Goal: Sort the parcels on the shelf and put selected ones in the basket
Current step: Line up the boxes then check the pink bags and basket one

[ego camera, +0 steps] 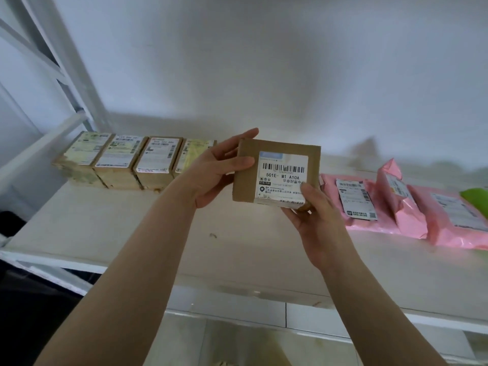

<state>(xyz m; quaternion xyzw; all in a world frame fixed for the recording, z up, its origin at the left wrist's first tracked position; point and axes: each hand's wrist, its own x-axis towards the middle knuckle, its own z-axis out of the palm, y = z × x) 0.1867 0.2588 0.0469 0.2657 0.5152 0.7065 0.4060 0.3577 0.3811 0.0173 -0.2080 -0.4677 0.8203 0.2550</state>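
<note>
You hold one cardboard box (276, 173) up over the shelf (111, 228), label facing you, while you read it.

Taking the shelf as the landmark: along its back left stands a row of boxed parcels (124, 159); at its right end lie pink mailer bags (412, 207); the box hangs above its middle, between the two groups. Your left hand (214, 175) grips the box's left edge, thumb on the front face; your right hand (314, 217) cups its lower right corner, thumb on the label. The box's long axis runs left to right, both hands equally near. No basket is in view, so the way to it cannot be judged.
</note>
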